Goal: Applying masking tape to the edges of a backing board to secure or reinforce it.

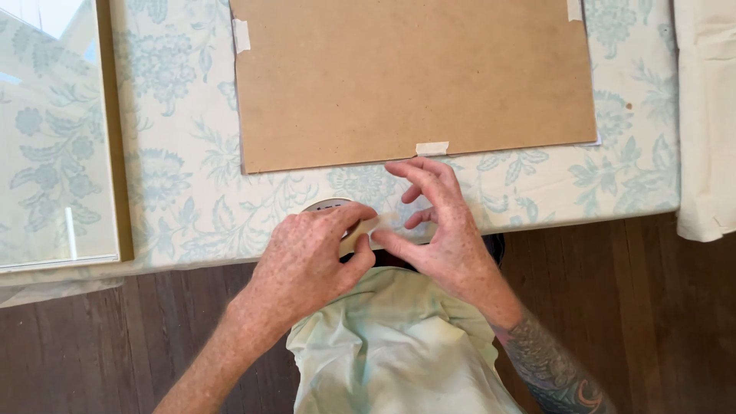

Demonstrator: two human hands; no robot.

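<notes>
My left hand (307,257) and my right hand (441,230) meet at the table's near edge, both pinching a short strip of pale masking tape (377,224) between thumb and fingertips. A tape roll (326,205) peeks out from under my left hand. Just beyond lies a brown backing board (414,77) flat on the table, with small tape pieces stuck at its near edge (432,148) and at its left edge (241,34). My right hand's other fingers are spread, reaching toward the board's near edge.
A floral blue-and-white cloth (192,176) covers the table. A wood-edged glass pane (57,138) lies at the left. White fabric (705,115) hangs at the right. Dark wooden floor (659,307) shows below the table edge.
</notes>
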